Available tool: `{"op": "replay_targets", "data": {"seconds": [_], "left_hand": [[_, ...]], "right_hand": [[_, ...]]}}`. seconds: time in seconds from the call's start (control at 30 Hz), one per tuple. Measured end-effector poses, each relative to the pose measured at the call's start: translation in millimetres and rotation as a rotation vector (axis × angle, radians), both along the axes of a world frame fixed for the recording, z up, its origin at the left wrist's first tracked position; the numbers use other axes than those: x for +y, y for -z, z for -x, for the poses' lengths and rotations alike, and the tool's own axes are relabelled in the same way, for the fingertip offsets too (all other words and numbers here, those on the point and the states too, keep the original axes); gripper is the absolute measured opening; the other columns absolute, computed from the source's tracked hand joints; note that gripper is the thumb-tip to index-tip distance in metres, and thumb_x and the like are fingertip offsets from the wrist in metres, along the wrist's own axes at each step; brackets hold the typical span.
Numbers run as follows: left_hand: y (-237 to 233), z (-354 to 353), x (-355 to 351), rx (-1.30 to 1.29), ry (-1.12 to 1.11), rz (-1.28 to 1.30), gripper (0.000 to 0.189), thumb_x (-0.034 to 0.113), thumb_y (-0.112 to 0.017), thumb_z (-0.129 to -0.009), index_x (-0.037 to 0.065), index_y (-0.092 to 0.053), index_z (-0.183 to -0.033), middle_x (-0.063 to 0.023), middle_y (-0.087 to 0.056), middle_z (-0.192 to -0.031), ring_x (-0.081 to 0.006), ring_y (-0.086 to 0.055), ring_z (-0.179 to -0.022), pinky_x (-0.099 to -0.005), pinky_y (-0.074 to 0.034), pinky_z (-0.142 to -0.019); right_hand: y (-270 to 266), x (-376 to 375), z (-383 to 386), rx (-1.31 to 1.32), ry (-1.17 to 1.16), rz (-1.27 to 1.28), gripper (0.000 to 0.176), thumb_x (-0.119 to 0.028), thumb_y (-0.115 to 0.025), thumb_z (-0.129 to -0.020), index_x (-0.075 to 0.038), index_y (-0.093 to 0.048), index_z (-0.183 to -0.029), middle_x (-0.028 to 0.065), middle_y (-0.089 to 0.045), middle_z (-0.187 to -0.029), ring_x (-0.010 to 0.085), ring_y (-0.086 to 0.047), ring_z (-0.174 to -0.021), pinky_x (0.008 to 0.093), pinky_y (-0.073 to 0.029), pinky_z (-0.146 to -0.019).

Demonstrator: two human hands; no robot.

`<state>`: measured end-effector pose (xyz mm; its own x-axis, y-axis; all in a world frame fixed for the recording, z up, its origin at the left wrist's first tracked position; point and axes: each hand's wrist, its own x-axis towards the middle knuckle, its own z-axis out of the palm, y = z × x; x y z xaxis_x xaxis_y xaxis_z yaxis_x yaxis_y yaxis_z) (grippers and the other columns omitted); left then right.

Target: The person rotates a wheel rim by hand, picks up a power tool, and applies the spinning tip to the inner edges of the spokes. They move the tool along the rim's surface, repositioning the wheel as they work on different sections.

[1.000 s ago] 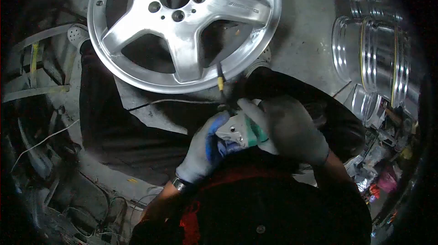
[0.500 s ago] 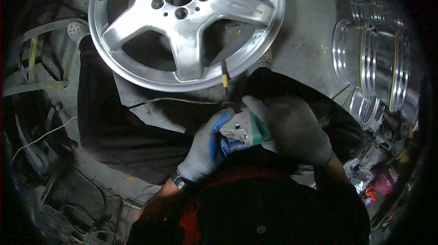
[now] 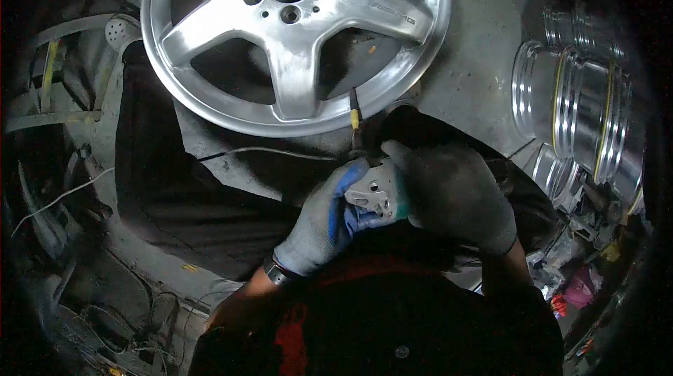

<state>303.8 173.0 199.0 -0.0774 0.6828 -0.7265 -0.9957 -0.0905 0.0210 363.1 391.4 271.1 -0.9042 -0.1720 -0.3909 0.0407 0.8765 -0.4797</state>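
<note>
Your gloved left hand (image 3: 321, 225) and right hand (image 3: 454, 197) both grip the green-bodied metal grinder (image 3: 375, 197) near the polished five-spoke alloy wheel (image 3: 294, 39).

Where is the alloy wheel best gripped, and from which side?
Likely the near spoke, from above: the wheel lies face up, and open gaps beside each spoke leave room to hook through. The left hand and right hand grip the grinder.

I am in a wheel repair workshop: a bare alloy wheel (image 3: 294, 32) lies on the grimy concrete floor (image 3: 470, 67), polished rims (image 3: 582, 110) stacked beside it.
</note>
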Motion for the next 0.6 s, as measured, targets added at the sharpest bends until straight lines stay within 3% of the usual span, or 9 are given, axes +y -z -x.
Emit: {"op": "replay_targets", "data": {"seconds": [0.07, 0.17, 0.3, 0.37, 0.5, 0.6], "left_hand": [[-1.9, 3.7, -5.6, -0.136, -0.065, -0.085, 0.048, 0.037, -0.054, -0.109, 0.006, -0.052, -0.146, -0.0128, -0.064, -0.136, -0.027, -0.065, -0.125, -0.0475, -0.057, -0.105], [-13.2, 12.2, -18.2, -0.121, -0.066, -0.002, 0.049, 0.038, -0.053, -0.109, 0.005, -0.053, -0.146, -0.0126, -0.064, -0.135, -0.0262, -0.067, -0.122, -0.0465, -0.057, -0.105], [-6.8, 10.1, -13.6, -0.094, -0.075, -0.026, 0.05, 0.038, -0.054, -0.109, 0.006, -0.052, -0.147, -0.013, -0.064, -0.138, -0.0267, -0.067, -0.123, -0.047, -0.056, -0.106], [0.4, 6.1, -3.2, -0.128, -0.055, -0.008, 0.046, 0.035, -0.052, -0.109, 0.008, -0.052, -0.146, -0.015, -0.064, -0.139, -0.0327, -0.064, -0.127, -0.0553, -0.055, -0.105], [-4.8, 9.7, 0.7, -0.131, -0.078, -0.053, 0.046, 0.035, -0.052, -0.109, 0.007, -0.052, -0.146, -0.0141, -0.065, -0.138, -0.0317, -0.065, -0.127, -0.0543, -0.056, -0.104], [-11.4, 17.8, -10.3, -0.152, -0.055, -0.04, 0.053, 0.04, -0.055, -0.109, 0.005, -0.05, -0.148, -0.0162, -0.061, -0.139, -0.0306, -0.065, -0.125, -0.0503, -0.056, -0.107]], "right_hand": [[3.2, -2.0, 1.6, 0.092, 0.018, 0.111, 0.065, -0.018, -0.078, -0.076, -0.001, -0.058, -0.136, 0.0143, -0.069, -0.094, 0.0331, -0.07, -0.08, 0.0478, -0.055, -0.071], [10.4, -10.0, 6.3, 0.061, -0.066, 0.05, 0.07, -0.017, -0.081, -0.073, 0.0, -0.057, -0.137, 0.0132, -0.07, -0.095, 0.0329, -0.07, -0.081, 0.0481, -0.055, -0.071], [2.5, -8.9, 11.9, 0.09, -0.014, 0.076, 0.069, -0.017, -0.08, -0.073, 0.0, -0.059, -0.136, 0.0127, -0.07, -0.093, 0.0335, -0.07, -0.079, 0.0481, -0.055, -0.069], [1.1, -0.9, 10.0, 0.061, 0.033, 0.103, 0.071, -0.017, -0.08, -0.072, 0.001, -0.057, -0.137, 0.0133, -0.069, -0.089, 0.0346, -0.07, -0.077, 0.048, -0.055, -0.068], [-3.9, 3.7, 12.9, 0.021, 0.031, 0.039, 0.07, -0.017, -0.08, -0.072, 0.0, -0.058, -0.136, 0.0147, -0.069, -0.087, 0.0353, -0.07, -0.076, 0.0474, -0.056, -0.067], [1.0, -3.9, 24.3, -0.014, 0.003, 0.134, 0.067, -0.017, -0.079, -0.073, 0.0, -0.059, -0.134, 0.0165, -0.07, -0.09, 0.0355, -0.071, -0.08, 0.0471, -0.057, -0.069]]}}
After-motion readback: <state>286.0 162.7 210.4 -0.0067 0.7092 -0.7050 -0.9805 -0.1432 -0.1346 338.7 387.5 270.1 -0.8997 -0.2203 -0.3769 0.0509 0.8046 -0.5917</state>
